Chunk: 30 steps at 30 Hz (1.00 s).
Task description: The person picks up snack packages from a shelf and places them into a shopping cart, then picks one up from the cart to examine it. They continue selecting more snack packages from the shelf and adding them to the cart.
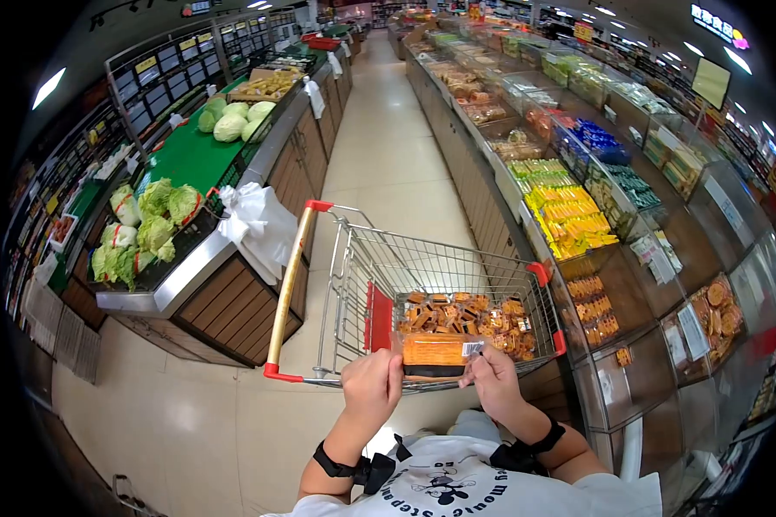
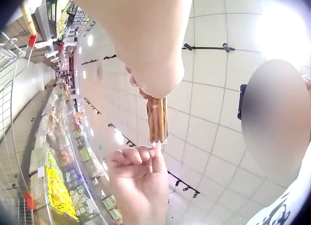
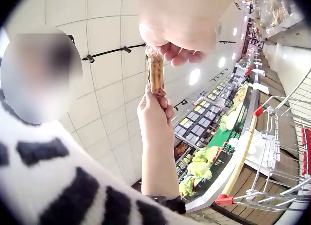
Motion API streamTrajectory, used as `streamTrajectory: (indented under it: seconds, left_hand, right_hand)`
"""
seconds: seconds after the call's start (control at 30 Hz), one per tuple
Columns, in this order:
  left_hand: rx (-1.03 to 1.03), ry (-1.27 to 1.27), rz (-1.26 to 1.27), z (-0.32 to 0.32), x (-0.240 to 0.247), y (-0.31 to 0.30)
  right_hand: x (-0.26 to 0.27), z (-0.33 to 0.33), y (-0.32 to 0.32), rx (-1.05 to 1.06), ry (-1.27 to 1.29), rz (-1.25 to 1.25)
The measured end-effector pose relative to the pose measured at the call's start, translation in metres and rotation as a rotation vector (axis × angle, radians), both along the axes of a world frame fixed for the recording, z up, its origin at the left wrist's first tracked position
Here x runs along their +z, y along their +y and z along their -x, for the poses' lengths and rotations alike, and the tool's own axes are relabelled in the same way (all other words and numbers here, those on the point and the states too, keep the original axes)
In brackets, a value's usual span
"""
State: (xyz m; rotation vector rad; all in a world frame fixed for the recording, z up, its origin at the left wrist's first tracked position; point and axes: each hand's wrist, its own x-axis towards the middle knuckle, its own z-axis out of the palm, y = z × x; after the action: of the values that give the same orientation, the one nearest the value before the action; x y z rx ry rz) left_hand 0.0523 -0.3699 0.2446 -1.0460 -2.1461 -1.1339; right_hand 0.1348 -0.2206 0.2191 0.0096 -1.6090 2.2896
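A clear packet of orange-brown baked snacks is held level between both hands above the near end of a shopping cart. Its right end carries a white barcode label. My left hand grips the left end, thumb on the near side. At the other end my right hand pinches the corner by the label. From the left wrist, the packet appears edge-on, with the right hand at its tip. The right wrist view shows the left hand holding the packet's lower end.
Many small wrapped orange-brown snacks lie in the cart. Clear snack bins run along the right, with yellow packets nearby. On the left a produce counter holds lettuces and cabbages; white bags hang at its corner. An aisle stretches ahead.
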Motion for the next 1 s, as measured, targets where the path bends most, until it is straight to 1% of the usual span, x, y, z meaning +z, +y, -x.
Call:
streamTrajectory:
  seconds: [0.03,0.1,0.13,0.17,0.2,0.3,0.37,0.4,0.47,0.5,0.57,0.6,0.63,0.67,0.7,0.73,0.8,0.83,0.87,0.93,0.97,1.0]
  left_hand:
    - [-0.024,-0.020,-0.009,0.000,-0.001,0.003]
    - [-0.078,-0.068,-0.024,-0.001,-0.005,0.010]
    - [-0.111,-0.137,-0.041,-0.002,-0.007,0.014]
    - [-0.143,-0.207,-0.059,-0.004,-0.010,0.018]
    - [-0.174,-0.277,-0.076,-0.005,-0.012,0.022]
    - [-0.262,-0.359,-0.154,-0.007,-0.018,0.031]
    - [-0.368,-0.563,-0.190,-0.005,-0.020,0.034]
    - [-0.415,-0.663,-0.205,-0.004,-0.022,0.035]
    - [-0.542,-0.975,-0.249,-0.001,-0.031,0.039]
    - [-0.604,-1.132,-0.269,0.002,-0.039,0.042]
    - [-0.819,-1.470,-0.311,0.004,-0.057,0.051]
    - [-0.906,-1.655,-0.341,0.003,-0.061,0.058]
    - [-0.895,-1.742,-0.336,0.000,-0.061,0.065]
    - [-0.742,-1.800,-0.200,-0.003,-0.082,0.076]
    - [-0.913,-1.782,-0.142,-0.003,-0.093,0.080]
    - [-1.084,-1.757,-0.081,-0.002,-0.102,0.083]
    - [-0.992,-1.559,0.052,0.004,-0.118,0.096]
    - [-0.949,-1.461,0.114,0.006,-0.120,0.102]
    - [-0.797,-1.578,-0.014,0.012,-0.118,0.107]
    - [-0.826,-1.746,-0.366,0.022,-0.095,0.116]
    - [-0.861,-1.695,-0.365,0.023,-0.087,0.121]
    - [-0.853,-1.661,-0.306,0.022,-0.082,0.127]
  right_hand:
    - [0.000,-0.002,0.000,-0.062,-0.012,-0.012]
    - [0.000,-0.007,0.004,-0.170,0.002,-0.117]
    - [-0.001,-0.010,0.006,-0.224,0.006,-0.172]
    - [-0.003,-0.013,0.007,-0.259,0.009,-0.170]
    - [-0.004,-0.016,0.008,-0.267,0.016,-0.161]
    - [-0.005,-0.024,0.014,-0.263,0.037,-0.166]
    - [-0.004,-0.026,0.018,-0.229,0.054,-0.207]
    - [-0.011,-0.026,0.022,-0.148,0.104,-0.051]
    - [-0.030,-0.024,0.031,0.021,0.211,0.262]
    - [-0.027,-0.019,0.031,-0.041,0.151,0.171]
    - [-0.017,-0.007,0.031,-0.176,0.028,-0.008]
    - [-0.014,-0.005,0.038,-0.180,0.092,-0.285]
    - [-0.010,-0.003,0.047,-0.183,0.150,-0.563]
    - [-0.009,-0.004,0.055,-0.182,0.201,-0.845]
    - [-0.019,-0.008,0.064,-0.112,0.107,-0.863]
    - [-0.029,-0.012,0.070,-0.067,0.009,-0.670]
    - [-0.043,-0.022,0.080,0.017,-0.176,-0.272]
    - [-0.042,-0.024,0.082,-0.083,-0.168,-0.096]
    - [-0.043,-0.029,0.088,-0.106,-0.209,-0.072]
    - [-0.045,-0.038,0.105,-0.152,-0.281,-0.027]
    - [-0.048,-0.042,0.112,-0.142,-0.296,-0.037]
    - [-0.052,-0.045,0.119,-0.135,-0.332,-0.074]
